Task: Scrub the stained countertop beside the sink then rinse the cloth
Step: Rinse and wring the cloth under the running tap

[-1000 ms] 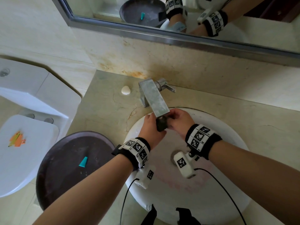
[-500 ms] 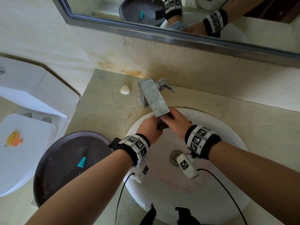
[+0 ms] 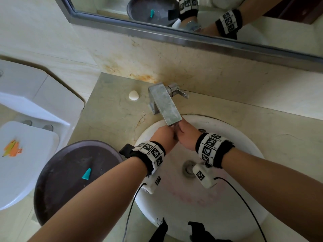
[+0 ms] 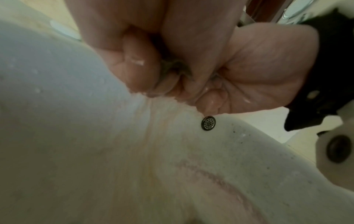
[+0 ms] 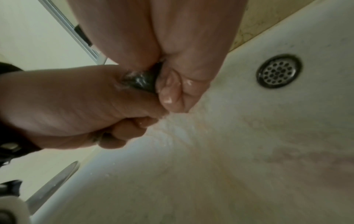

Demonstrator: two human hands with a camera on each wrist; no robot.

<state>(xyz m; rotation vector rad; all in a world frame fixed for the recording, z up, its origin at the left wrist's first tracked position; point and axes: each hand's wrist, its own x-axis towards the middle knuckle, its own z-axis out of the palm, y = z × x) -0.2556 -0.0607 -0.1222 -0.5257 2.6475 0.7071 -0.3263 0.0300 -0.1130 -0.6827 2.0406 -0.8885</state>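
Both hands meet under the tip of the metal faucet spout (image 3: 164,105), over the white sink (image 3: 227,206). My left hand (image 3: 163,135) and right hand (image 3: 187,137) squeeze a small dark wet cloth (image 5: 141,80) between curled fingers. From the head view only a sliver of the cloth (image 3: 175,136) shows between the hands. In the left wrist view the cloth (image 4: 172,66) peeks out between the fingers, and water runs down the basin below. The beige stone countertop (image 3: 113,116) lies to the left of the sink.
A dark round basin (image 3: 70,172) holding a teal piece (image 3: 86,174) sits at the counter's left front. A white shell-shaped object (image 3: 133,95) lies by the faucet base. The faucet lever (image 3: 181,93) points right. A toilet (image 3: 26,154) stands at the left, a mirror (image 3: 192,23) above. The drain (image 3: 187,169) lies below my right wrist.
Both hands have moved back and up, closer under the spout tip. They press tighter together, so less of the dark cloth shows from above.
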